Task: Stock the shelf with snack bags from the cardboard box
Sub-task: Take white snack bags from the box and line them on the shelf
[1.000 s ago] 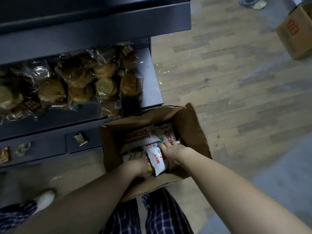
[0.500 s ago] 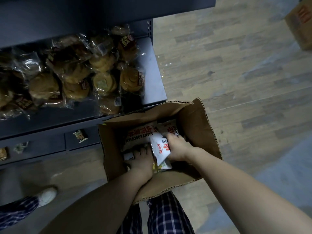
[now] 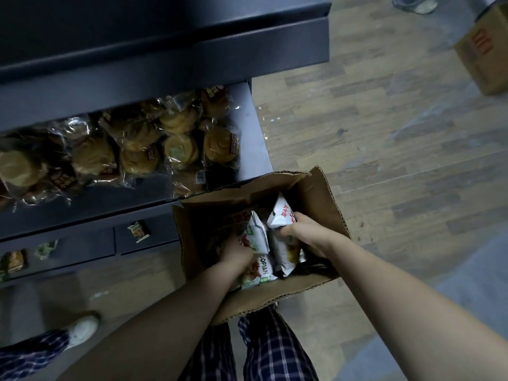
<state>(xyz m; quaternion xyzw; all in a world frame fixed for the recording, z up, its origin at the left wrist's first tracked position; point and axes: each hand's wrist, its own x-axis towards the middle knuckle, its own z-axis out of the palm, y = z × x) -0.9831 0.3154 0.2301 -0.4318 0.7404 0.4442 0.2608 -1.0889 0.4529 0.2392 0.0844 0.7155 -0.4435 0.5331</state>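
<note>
Nearest the camera are plaid trousers [image 3: 275, 350] and, off to the left, a white shoe [image 3: 82, 329] on the floor. Both bare forearms reach forward and down into the open cardboard box [image 3: 324, 204], which sits on the floor just in front of the legs with its flaps standing up.

Inside the box, the left hand [image 3: 236, 250] has its fingers curled round a green-edged snack bag [image 3: 257, 235]. The right hand [image 3: 305, 235] clutches a white snack bag [image 3: 283, 215] with red print, its top end tilted up and away. More snack bags [image 3: 284, 251] lie packed below and between the two hands – how many is unclear.

The box's far flap touches, or nearly touches, the front edge of the dark grey shelf [image 3: 247, 127], covering its near right corner. On that shelf lie clear-wrapped buns [image 3: 178, 149], heaped across its left and middle, with a bare strip along the right side. A lower ledge [image 3: 82, 248] just left of the box carries a few small packets [image 3: 138, 231]. An upper shelf [image 3: 192, 50] overhangs the buns and shades them.

To the right spreads a wood-plank floor [image 3: 384, 133] in dim light. Far off at the top right stand a second cardboard box [image 3: 483, 53] with red markings and – at the frame's edge – another shoe [image 3: 415, 4].
</note>
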